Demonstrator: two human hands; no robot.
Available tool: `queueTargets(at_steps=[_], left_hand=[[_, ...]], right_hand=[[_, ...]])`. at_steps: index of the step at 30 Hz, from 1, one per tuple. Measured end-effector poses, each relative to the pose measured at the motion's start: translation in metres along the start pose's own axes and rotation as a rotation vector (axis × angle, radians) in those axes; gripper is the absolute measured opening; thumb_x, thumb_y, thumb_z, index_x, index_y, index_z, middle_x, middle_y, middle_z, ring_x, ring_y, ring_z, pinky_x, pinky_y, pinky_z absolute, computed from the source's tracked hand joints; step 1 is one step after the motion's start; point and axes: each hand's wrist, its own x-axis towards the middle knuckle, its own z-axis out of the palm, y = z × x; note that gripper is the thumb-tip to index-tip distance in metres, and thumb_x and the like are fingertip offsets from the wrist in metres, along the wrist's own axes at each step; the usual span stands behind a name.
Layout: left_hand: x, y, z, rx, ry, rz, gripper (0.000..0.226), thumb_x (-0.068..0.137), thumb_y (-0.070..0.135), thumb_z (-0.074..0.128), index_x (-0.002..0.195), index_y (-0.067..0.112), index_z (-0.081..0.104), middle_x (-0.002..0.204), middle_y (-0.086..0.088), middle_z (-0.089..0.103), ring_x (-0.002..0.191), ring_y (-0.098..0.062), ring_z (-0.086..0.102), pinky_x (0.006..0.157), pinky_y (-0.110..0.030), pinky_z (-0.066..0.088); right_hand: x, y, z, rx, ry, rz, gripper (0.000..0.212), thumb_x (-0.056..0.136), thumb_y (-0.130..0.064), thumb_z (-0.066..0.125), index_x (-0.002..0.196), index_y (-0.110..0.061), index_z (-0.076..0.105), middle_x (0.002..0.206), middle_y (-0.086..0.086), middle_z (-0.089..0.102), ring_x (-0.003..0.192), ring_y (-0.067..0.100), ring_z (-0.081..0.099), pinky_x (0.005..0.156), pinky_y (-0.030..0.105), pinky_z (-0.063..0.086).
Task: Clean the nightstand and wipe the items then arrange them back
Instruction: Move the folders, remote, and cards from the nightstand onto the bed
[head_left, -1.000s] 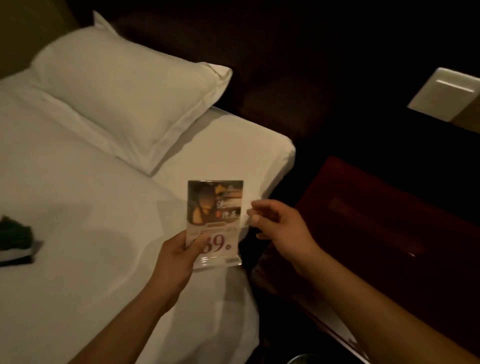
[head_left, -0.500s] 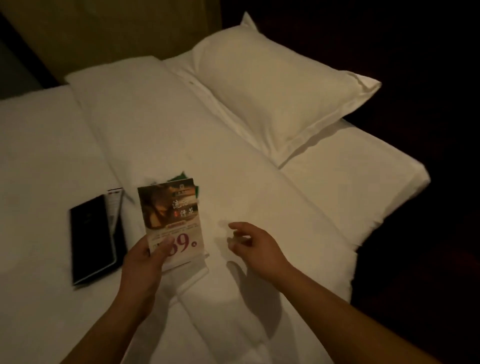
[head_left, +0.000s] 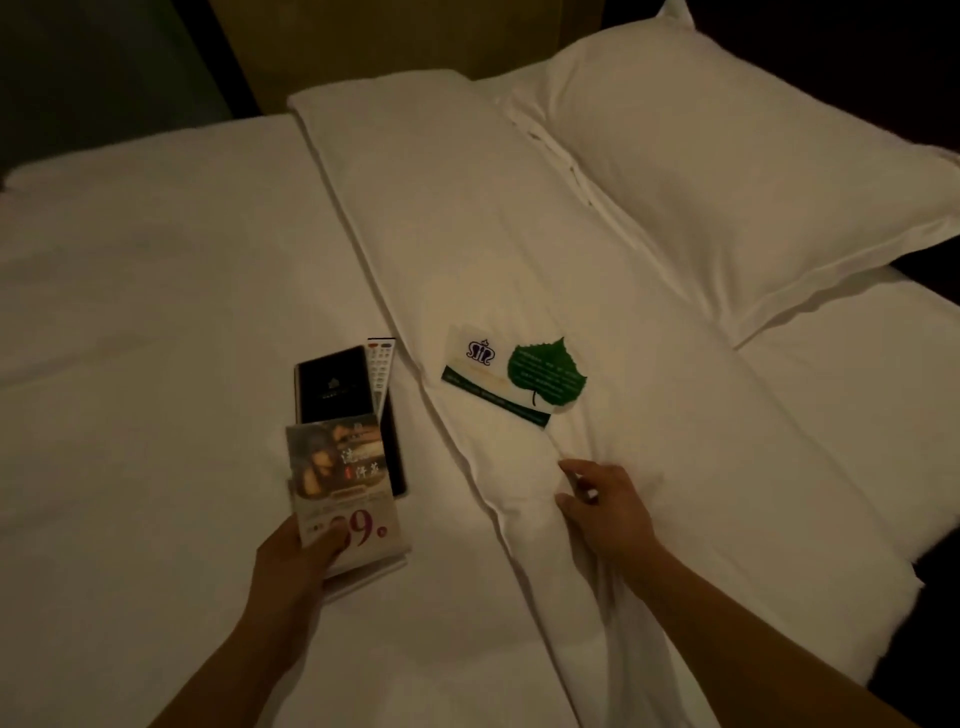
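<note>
My left hand (head_left: 298, 558) holds an acrylic sign stand with a printed price card (head_left: 343, 483) low over the white bed (head_left: 156, 364), its clear base near the sheet. Just beyond it lie a black folder (head_left: 337, 387) and a white remote control (head_left: 380, 364) partly tucked beside it. Further right, on the folded duvet, rest a white card with a crest (head_left: 478, 366) and a green leaf-shaped card (head_left: 548, 371). My right hand (head_left: 605, 506) hovers over the duvet fold, fingers loosely curled, holding nothing. The nightstand is out of view.
A white pillow (head_left: 753, 171) lies at the upper right against a dark headboard. The bed's right edge drops off into darkness (head_left: 930, 623). A tan wall panel (head_left: 389, 41) stands behind the bed.
The view swung left from the nightstand to the bed. My left hand carried the sign stand down beside the black folder. My right hand came off the stand and lowered to the duvet.
</note>
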Motion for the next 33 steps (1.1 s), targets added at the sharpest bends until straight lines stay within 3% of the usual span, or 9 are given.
queueTargets(at_steps=[5,8,11,15,18,21,24,30,33], left_hand=[[0.019,-0.017,0.011,0.035,-0.033,-0.043,0.022,0.09,0.002,0.063,0.107,0.013,0.071,0.095,-0.007,0.079,0.089,-0.029,0.074,0.082,-0.045,0.058],[0.026,-0.015,0.021,0.066,-0.037,-0.036,0.025,0.09,0.003,0.065,0.114,0.006,0.067,0.101,-0.015,0.075,0.091,-0.033,0.072,0.076,-0.042,0.061],[0.032,-0.013,0.024,0.335,0.104,0.043,0.04,0.09,0.013,0.068,0.127,0.005,0.055,0.109,-0.014,0.069,0.096,-0.031,0.067,0.072,-0.032,0.053],[0.026,-0.015,0.024,0.768,0.198,0.177,0.071,0.085,0.042,0.067,0.143,0.009,0.041,0.126,-0.022,0.058,0.111,-0.044,0.057,0.089,-0.054,0.051],[0.013,-0.014,0.033,1.038,0.28,0.369,0.075,0.077,0.03,0.076,0.141,0.008,0.043,0.127,-0.027,0.047,0.111,-0.05,0.048,0.085,-0.063,0.048],[0.006,0.002,0.047,1.135,0.195,0.515,0.077,0.078,0.033,0.068,0.147,0.017,0.037,0.13,-0.022,0.048,0.114,-0.044,0.049,0.085,-0.059,0.05],[0.002,0.01,0.063,1.179,0.057,0.659,0.074,0.081,0.046,0.052,0.145,0.011,0.04,0.137,-0.022,0.049,0.119,-0.042,0.05,0.091,-0.057,0.047],[-0.029,0.023,0.115,1.185,-0.078,0.74,0.077,0.084,0.059,0.038,0.149,0.018,0.037,0.149,-0.022,0.043,0.138,-0.041,0.038,0.11,-0.06,0.033],[-0.045,0.025,0.149,1.175,-0.178,0.797,0.076,0.086,0.059,0.036,0.15,0.018,0.036,0.151,-0.021,0.042,0.142,-0.04,0.035,0.112,-0.062,0.03]], right_hand=[[0.003,0.002,0.004,0.0,0.009,-0.007,0.039,0.087,-0.019,0.069,0.124,-0.027,0.062,0.119,0.002,0.049,0.097,0.015,0.055,0.092,0.021,0.042],[0.003,0.006,0.004,-0.001,0.015,-0.018,0.039,0.087,-0.021,0.068,0.125,-0.028,0.061,0.119,0.002,0.049,0.098,0.015,0.056,0.096,0.025,0.045],[0.002,0.008,0.005,0.001,0.019,-0.019,0.04,0.088,-0.021,0.068,0.126,-0.029,0.061,0.118,0.002,0.049,0.097,0.015,0.057,0.095,0.025,0.046],[0.002,0.01,0.007,0.017,0.013,-0.017,0.041,0.088,-0.021,0.068,0.127,-0.028,0.06,0.118,0.002,0.049,0.096,0.016,0.058,0.092,0.023,0.046],[-0.001,0.012,0.006,-0.023,0.016,-0.027,0.04,0.089,-0.022,0.066,0.128,-0.028,0.06,0.12,0.001,0.049,0.097,0.016,0.06,0.093,0.026,0.048],[-0.005,0.011,0.005,-0.079,0.015,-0.044,0.041,0.089,-0.025,0.064,0.13,-0.026,0.058,0.122,0.003,0.05,0.1,0.021,0.061,0.096,0.035,0.05],[-0.011,0.008,0.001,-0.122,0.016,-0.074,0.047,0.088,-0.027,0.064,0.134,-0.025,0.052,0.126,0.006,0.05,0.107,0.026,0.059,0.096,0.039,0.05],[-0.036,0.007,-0.03,-0.045,0.057,-0.104,0.064,0.09,-0.034,0.064,0.147,-0.023,0.035,0.137,0.003,0.045,0.114,0.017,0.054,0.096,0.025,0.043],[-0.049,0.009,-0.06,0.002,0.129,-0.114,0.069,0.088,-0.036,0.067,0.148,-0.026,0.033,0.138,0.002,0.045,0.114,0.015,0.055,0.093,0.026,0.046]])
